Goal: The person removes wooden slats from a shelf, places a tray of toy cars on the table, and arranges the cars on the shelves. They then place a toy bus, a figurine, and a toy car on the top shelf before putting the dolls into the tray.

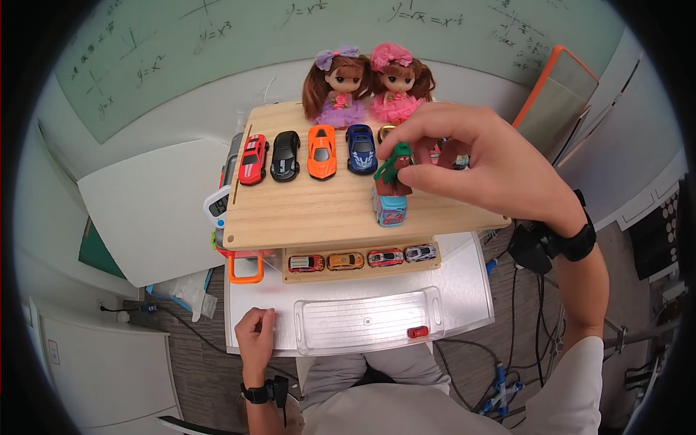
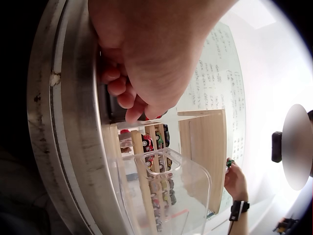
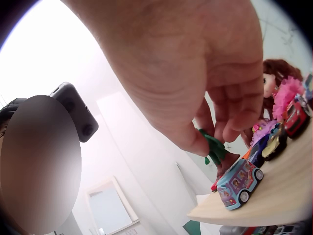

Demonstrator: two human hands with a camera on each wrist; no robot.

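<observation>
My right hand [image 1: 486, 156] pinches a small green and brown figure [image 1: 395, 170] between thumb and fingers. Directly beneath the figure is a light blue toy bus [image 1: 391, 209] at the front of the wooden board [image 1: 304, 210]. In the right wrist view, the base of the figure [image 3: 227, 164] is at the roof of the bus [image 3: 240, 183]; whether they touch I cannot tell. My left hand [image 1: 255, 337] rests, loosely curled and holding nothing, on the white table beside a clear tray [image 1: 341, 326]. One small red car [image 1: 417, 332] lies in the tray.
Red [image 1: 253, 159], black [image 1: 286, 156], orange [image 1: 322, 152] and blue [image 1: 362, 149] cars line the board. Two dolls [image 1: 338, 90] stand behind them. Below the board, a wooden shelf [image 1: 362, 277] holds several small cars. An orange-edged panel [image 1: 554, 94] leans at the right.
</observation>
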